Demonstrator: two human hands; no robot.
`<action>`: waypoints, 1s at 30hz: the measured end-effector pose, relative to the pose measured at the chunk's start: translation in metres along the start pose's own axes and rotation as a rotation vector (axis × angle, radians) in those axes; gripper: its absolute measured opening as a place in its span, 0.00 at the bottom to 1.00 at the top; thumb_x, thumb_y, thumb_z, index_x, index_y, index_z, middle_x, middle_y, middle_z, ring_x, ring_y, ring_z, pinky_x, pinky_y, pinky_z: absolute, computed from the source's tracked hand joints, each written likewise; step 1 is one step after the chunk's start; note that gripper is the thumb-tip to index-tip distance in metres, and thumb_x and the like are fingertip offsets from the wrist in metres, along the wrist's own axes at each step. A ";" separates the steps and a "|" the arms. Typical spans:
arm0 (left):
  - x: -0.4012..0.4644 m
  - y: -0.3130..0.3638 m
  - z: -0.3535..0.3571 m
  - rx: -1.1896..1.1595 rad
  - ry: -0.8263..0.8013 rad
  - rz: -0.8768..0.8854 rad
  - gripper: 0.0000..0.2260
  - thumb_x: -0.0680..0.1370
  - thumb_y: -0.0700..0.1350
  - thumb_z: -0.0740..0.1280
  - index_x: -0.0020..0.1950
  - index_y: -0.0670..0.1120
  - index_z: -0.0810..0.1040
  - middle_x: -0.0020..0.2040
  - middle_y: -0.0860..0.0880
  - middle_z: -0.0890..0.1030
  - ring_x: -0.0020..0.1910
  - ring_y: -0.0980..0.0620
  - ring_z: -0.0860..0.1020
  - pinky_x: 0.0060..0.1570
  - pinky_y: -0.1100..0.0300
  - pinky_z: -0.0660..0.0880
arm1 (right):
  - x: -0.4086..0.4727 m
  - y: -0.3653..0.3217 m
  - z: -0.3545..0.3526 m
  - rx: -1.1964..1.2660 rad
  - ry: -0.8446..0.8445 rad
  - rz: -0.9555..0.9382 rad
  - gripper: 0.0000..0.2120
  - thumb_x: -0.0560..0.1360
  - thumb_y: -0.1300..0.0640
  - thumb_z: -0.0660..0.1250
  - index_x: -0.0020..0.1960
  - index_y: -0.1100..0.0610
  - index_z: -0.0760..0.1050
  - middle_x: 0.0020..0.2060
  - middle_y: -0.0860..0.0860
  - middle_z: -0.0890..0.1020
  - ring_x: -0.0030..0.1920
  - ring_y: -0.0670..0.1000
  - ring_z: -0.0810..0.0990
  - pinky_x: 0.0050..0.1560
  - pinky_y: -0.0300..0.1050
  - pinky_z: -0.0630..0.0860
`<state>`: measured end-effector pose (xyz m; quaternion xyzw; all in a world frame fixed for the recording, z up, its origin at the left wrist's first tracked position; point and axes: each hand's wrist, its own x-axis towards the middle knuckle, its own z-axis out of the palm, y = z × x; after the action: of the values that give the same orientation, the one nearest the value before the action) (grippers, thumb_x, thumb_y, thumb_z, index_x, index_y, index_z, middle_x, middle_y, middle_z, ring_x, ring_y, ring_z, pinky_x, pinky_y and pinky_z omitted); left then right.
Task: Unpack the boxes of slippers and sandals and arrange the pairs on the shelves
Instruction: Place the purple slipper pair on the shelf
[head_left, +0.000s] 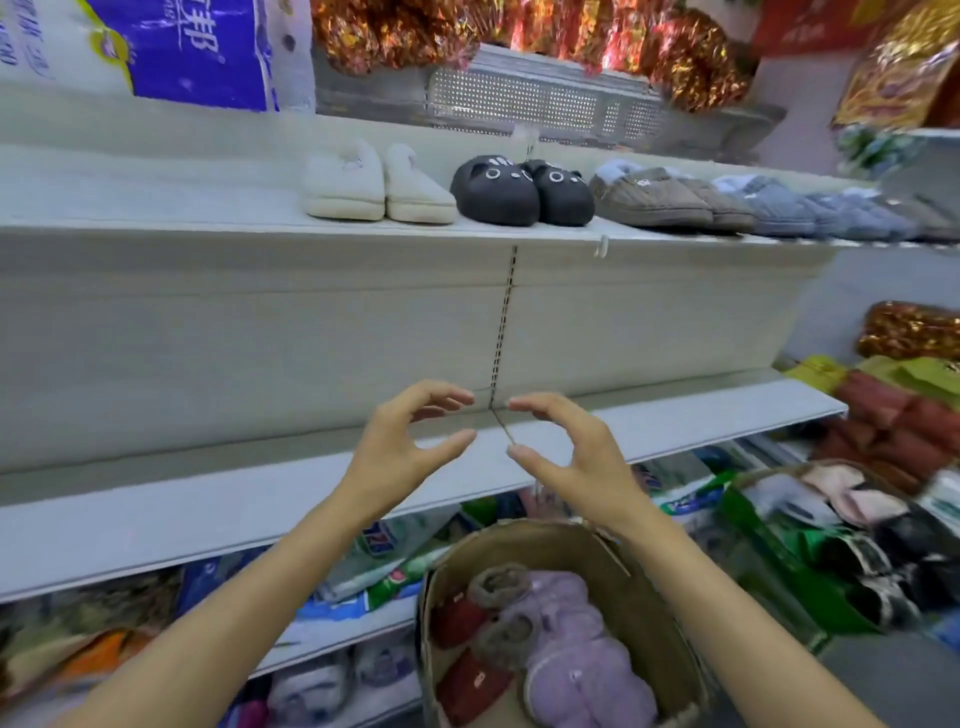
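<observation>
Head view shows us both hands raised in front of the middle shelf (675, 415), which we take as our landmark. Our left hand (395, 447) and right hand (576, 447) face each other just apart, each with fingers and thumb curved into a wide C; neither grip has hold of anything. Above the middle shelf, on the upper shelf (156, 208), pairs stand in a row: white slippers (379, 187), dark cat-face slippers (519, 192), taupe quilted slippers (670, 200) and blue-grey slippers (810, 208), each pair just beside the next. Below the middle shelf, between our forearms, an open cardboard box (623, 561) holds lilac fluffy slippers (576, 649) and red slippers (467, 680) with brown fuzzy cuffs. Right of that box, a second container (748, 499) holds more pale and dark slippers, blurred.
</observation>
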<state>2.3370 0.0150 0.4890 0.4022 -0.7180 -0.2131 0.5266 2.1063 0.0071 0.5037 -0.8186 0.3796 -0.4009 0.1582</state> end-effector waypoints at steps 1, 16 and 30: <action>-0.007 -0.005 0.009 -0.002 -0.023 -0.018 0.13 0.75 0.43 0.76 0.58 0.51 0.81 0.56 0.57 0.83 0.59 0.54 0.80 0.62 0.54 0.76 | -0.012 0.006 0.004 0.009 -0.007 0.030 0.19 0.75 0.52 0.72 0.65 0.53 0.76 0.60 0.43 0.80 0.62 0.39 0.76 0.63 0.34 0.71; -0.070 -0.126 0.164 0.059 -0.258 -0.370 0.15 0.74 0.47 0.77 0.58 0.56 0.81 0.58 0.60 0.82 0.59 0.61 0.79 0.61 0.61 0.74 | -0.142 0.194 0.042 0.160 -0.163 0.484 0.19 0.74 0.54 0.72 0.64 0.51 0.76 0.60 0.45 0.80 0.62 0.42 0.77 0.63 0.39 0.73; -0.188 -0.270 0.344 0.130 -0.646 -1.000 0.20 0.75 0.44 0.74 0.66 0.53 0.77 0.63 0.48 0.81 0.61 0.51 0.79 0.62 0.56 0.74 | -0.309 0.396 0.121 0.095 -0.623 1.223 0.22 0.76 0.62 0.70 0.69 0.62 0.69 0.57 0.57 0.78 0.60 0.58 0.77 0.63 0.51 0.73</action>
<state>2.1363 -0.0321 0.0602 0.6374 -0.5771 -0.5023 0.0917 1.8834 -0.0297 0.0392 -0.5266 0.6922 -0.0017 0.4935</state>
